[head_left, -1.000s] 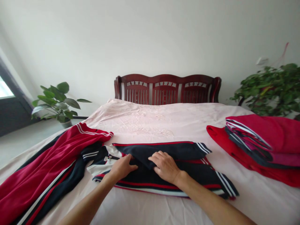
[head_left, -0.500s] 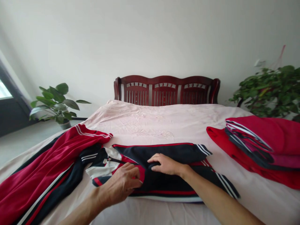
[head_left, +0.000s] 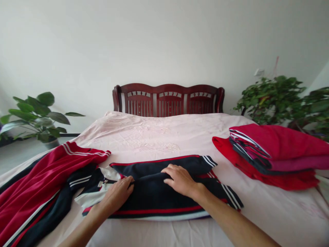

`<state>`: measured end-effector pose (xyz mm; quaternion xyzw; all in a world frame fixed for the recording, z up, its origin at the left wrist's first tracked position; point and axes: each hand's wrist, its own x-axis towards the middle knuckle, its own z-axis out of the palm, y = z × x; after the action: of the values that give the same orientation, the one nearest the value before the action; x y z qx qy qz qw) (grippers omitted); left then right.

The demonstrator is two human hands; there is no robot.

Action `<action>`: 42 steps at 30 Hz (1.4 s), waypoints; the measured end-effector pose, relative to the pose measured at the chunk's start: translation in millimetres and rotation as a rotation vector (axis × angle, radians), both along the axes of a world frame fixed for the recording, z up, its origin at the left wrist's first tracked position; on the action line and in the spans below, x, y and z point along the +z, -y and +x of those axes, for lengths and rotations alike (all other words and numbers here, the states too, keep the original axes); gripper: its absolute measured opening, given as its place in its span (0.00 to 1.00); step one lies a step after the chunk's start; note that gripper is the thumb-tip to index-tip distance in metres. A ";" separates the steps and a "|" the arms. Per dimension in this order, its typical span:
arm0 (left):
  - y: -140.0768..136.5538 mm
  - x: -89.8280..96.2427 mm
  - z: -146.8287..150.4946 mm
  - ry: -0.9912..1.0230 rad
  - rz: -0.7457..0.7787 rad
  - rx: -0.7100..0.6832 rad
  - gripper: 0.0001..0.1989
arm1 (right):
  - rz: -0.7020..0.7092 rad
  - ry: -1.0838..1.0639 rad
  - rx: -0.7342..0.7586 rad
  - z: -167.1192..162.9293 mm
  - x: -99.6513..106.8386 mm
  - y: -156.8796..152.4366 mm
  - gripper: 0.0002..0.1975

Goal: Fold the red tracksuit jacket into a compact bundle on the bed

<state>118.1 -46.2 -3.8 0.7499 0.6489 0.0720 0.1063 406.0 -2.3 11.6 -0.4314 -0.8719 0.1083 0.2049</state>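
Note:
A navy track jacket [head_left: 159, 195] with red piping, a white collar and white-striped cuffs lies on the bed, its sleeves laid lengthwise to the right. My left hand [head_left: 119, 190] is closed on the cloth near the collar, fingers curled over the upper edge of the near sleeve. Farther along that same edge, my right hand [head_left: 181, 180] grips the fabric with bent fingers, the thumb on the near side. Between the two hands the edge runs fairly straight. The fingertips are partly hidden. The zip pull shows just beyond my left wrist.
Crimson and navy striped clothes [head_left: 38, 181] lie spread at the left. At the right sits a stack of folded red and magenta clothes [head_left: 277, 144]. The pale pink bedsheet [head_left: 144, 133] reaches a dark wooden headboard [head_left: 169, 99]. Potted plants [head_left: 41, 113] stand beside the bed.
The near sleeve now covers the red chest panel that showed between my hands. My left hand has shifted left and flattened somewhat. The view has turned slightly right.

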 end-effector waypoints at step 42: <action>64.8 -39.1 -31.9 -0.149 0.245 0.268 0.27 | 0.100 0.322 -0.312 34.7 -68.6 28.3 0.30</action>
<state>86.2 -111.0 -42.8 0.6675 0.7353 0.1082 -0.0450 440.7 -30.6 -57.0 -0.5620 -0.8204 -0.0382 0.0983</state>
